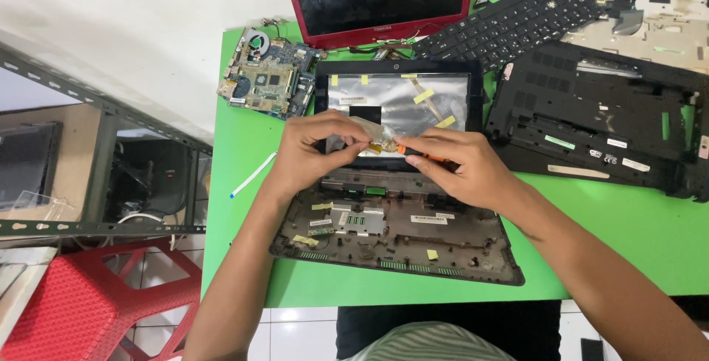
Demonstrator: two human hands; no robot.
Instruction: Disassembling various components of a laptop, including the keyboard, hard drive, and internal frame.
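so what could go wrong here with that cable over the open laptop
The left hand pinches a thin flat cable while the right hand works an orange-handled tool at it: a slip could tear it. The bare circuit board lies near the green mat's edge and could get knocked off.

- left hand (314, 147): palm down, fingers curled inward, thumb and forefinger pinched together at the tips.
- right hand (458, 162): palm down, fingers bent, thumb and forefinger closed in a pinch pointing toward the left hand.
- fingertips of both hands nearly meet at centre.
- both forearms bare, extended forward from the lower edge of view, converging toward each other.
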